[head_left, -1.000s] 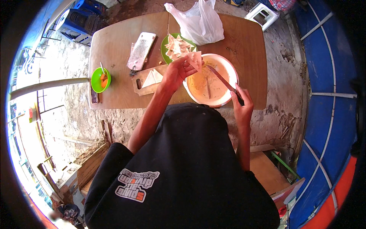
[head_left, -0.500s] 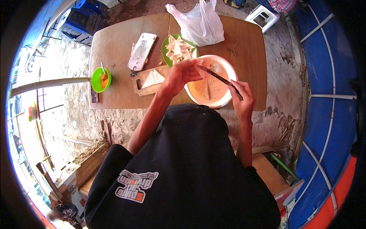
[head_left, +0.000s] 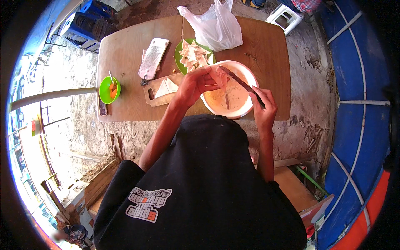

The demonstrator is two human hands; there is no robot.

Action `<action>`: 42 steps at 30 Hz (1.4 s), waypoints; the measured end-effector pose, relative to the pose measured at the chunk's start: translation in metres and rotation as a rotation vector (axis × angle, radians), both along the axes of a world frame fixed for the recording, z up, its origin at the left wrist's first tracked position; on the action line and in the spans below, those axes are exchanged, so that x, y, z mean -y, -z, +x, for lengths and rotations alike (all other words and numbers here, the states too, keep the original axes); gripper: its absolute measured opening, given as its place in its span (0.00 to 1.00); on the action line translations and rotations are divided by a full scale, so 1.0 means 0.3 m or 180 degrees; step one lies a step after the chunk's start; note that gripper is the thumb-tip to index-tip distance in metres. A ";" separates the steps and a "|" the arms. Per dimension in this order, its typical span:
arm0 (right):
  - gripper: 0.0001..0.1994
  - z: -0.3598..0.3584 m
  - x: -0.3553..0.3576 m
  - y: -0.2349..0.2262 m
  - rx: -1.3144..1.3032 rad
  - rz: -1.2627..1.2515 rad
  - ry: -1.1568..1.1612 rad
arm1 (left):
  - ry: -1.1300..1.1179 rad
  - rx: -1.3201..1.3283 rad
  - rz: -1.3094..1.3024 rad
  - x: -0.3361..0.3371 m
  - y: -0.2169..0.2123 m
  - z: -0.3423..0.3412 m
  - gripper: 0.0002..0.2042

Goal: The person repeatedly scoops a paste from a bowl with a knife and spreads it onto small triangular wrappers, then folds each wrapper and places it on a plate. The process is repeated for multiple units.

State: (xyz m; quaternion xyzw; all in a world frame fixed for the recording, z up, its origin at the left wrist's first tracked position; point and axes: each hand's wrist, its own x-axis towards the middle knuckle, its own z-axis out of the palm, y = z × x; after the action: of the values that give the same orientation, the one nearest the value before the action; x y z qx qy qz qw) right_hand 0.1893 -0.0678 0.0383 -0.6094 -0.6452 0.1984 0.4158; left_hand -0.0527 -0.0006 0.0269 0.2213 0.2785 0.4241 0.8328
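Observation:
My left hand point(head_left: 194, 84) is closed on a thin, pale pinkish wrapper point(head_left: 219, 77), held up over the left side of a white basin point(head_left: 254, 82). In my right hand point(head_left: 264, 102) is a dark-bladed knife point(head_left: 238, 79), gripped by its black handle. The blade slants up to the left, its tip beside the wrapper's upper edge. Orange-brown paste point(head_left: 239, 98) coats the basin's inside, and a slim utensil point(head_left: 227, 101) rests in it. Behind my left hand, folded pointed pieces point(head_left: 193, 55) are heaped on a green plate point(head_left: 178, 61).
A wooden cutting board point(head_left: 151, 100) bears white triangular wrappers point(head_left: 166, 88). Beyond it lies a speckled pale slab point(head_left: 153, 57). A green bowl point(head_left: 103, 94) holds orange pieces and a spoon; a phone point(head_left: 103, 109) lies beside it. A white plastic bag point(head_left: 216, 29) stands behind the plate.
The knife tip has come off the wrapper's surface to its upper edge. The wrapper hangs more open to view in my left hand. Both hands stay over the basin.

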 end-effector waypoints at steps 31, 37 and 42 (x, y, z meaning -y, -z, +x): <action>0.12 -0.120 0.106 -0.040 -0.0679 -0.1194 -0.0103 | -0.1051 -0.0684 -0.0273 0.044 0.033 0.073 0.13; 0.13 -0.166 0.126 -0.027 -0.0592 -0.1210 -0.0047 | -0.1194 -0.0634 -0.0277 0.046 0.031 0.102 0.16; 0.14 -0.192 0.130 -0.037 -0.0751 -0.1238 -0.0021 | -0.1201 -0.0639 -0.0302 0.044 0.029 0.117 0.17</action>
State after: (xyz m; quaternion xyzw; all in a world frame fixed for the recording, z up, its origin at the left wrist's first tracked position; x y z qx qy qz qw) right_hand 0.1316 -0.1068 0.0494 -0.6486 -0.5437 0.3904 0.3624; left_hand -0.0176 -0.0138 0.0181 0.1670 0.4161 0.5347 0.7163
